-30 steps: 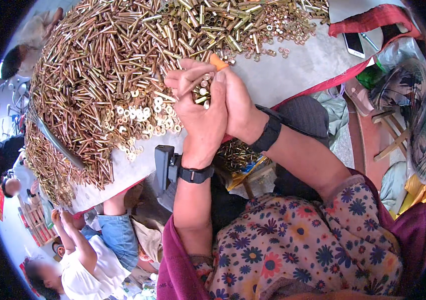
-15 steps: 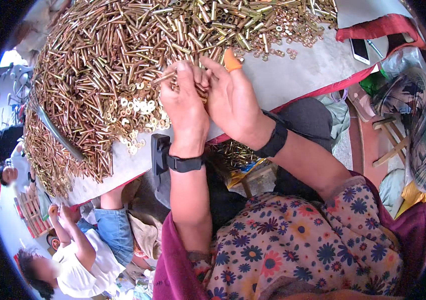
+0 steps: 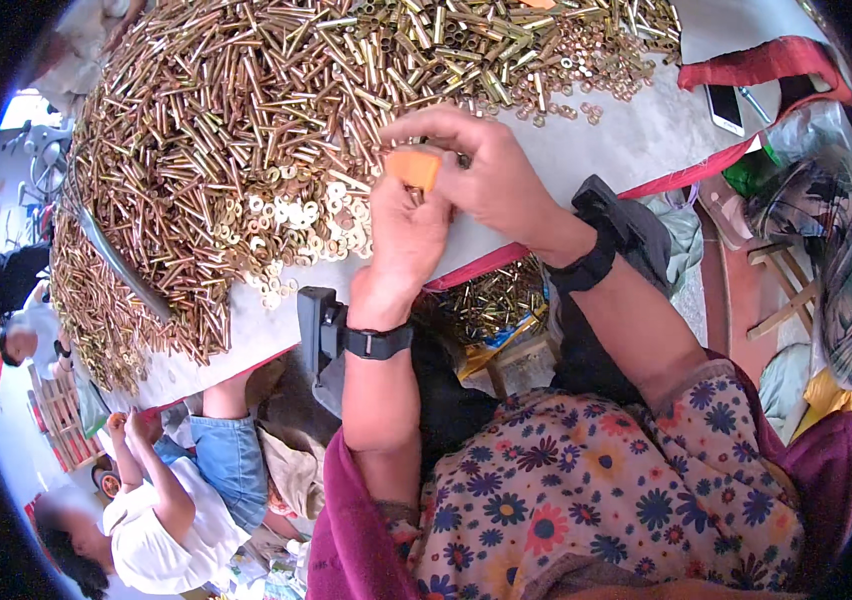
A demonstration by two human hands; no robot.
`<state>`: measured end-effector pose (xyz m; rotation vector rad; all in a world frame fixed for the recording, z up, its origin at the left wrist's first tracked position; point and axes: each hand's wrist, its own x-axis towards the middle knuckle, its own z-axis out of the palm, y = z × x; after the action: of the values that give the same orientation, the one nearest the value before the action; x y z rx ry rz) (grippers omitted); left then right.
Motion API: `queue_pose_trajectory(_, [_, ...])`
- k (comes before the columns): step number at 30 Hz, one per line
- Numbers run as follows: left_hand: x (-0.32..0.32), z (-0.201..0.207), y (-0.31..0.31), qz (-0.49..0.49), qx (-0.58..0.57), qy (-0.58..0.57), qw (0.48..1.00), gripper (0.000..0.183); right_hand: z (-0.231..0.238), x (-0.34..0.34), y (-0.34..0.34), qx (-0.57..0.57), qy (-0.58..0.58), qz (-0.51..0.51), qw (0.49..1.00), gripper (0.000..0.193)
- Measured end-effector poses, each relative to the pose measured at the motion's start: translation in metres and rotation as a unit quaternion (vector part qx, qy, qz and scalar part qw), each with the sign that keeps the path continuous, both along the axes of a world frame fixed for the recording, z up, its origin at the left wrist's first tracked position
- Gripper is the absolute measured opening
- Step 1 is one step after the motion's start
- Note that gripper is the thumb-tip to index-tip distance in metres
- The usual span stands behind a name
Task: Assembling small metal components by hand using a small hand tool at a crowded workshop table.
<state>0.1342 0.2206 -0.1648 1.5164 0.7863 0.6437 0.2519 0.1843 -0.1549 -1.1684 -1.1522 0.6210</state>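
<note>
My left hand (image 3: 408, 240) is closed just in front of the heap's near edge, its wrist in a black strap. My right hand (image 3: 506, 185) meets it from the right, fingers bent and pressed against it. An orange finger cover (image 3: 413, 170) on my right thumb lies across the left fingertips. A small dark bit shows between the hands; what they hold is mostly hidden. Beyond them spreads a large heap of brass-coloured metal rods and tubes (image 3: 246, 110). Flat washers (image 3: 316, 220) lie to the left of my left hand.
Small metal rings (image 3: 596, 65) are strewn at the far right of the grey tabletop (image 3: 636, 130). A phone (image 3: 723, 108) lies near the red-edged cloth. A curved dark strip (image 3: 121, 265) rests on the heap. At lower left a person in a white shirt (image 3: 171, 530) sits working.
My hands have turned inward and closed together; the right thumb with its orange cover has swung left over the left fingertips. A metal rod visible in my left fingers before is now hidden.
</note>
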Motion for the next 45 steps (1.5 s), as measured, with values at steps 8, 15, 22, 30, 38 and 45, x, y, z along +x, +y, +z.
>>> queue_pose_trajectory(8, [0.012,0.014,-0.006,0.055,-0.198,-0.085,0.975,0.024,0.006,0.019,0.003,-0.05,0.246,-0.074,0.965,0.014])
queue_pose_trajectory(15, [0.014,0.007,0.006,0.101,-0.275,-0.23,0.928,0.031,0.002,0.007,0.0,-0.04,-0.033,-0.092,0.994,0.027])
queue_pose_trajectory(22, [0.024,0.007,0.006,0.135,-0.301,-0.201,0.922,0.053,0.001,-0.005,0.002,0.039,-0.232,-0.142,0.962,0.034])
queue_pose_trajectory(30, [0.019,0.0,0.017,0.16,-0.271,-0.245,0.917,0.045,0.004,-0.013,-0.005,0.079,-0.206,-0.094,0.971,0.036])
queue_pose_trajectory(38, [0.007,0.015,0.027,0.151,-0.281,-0.281,0.905,0.039,-0.014,-0.019,0.0,-0.073,0.254,-0.03,0.964,0.045])
queue_pose_trajectory(45, [0.002,0.018,0.025,0.139,-0.215,-0.255,0.932,0.03,-0.023,-0.048,0.001,-0.038,0.533,0.097,0.84,0.042])
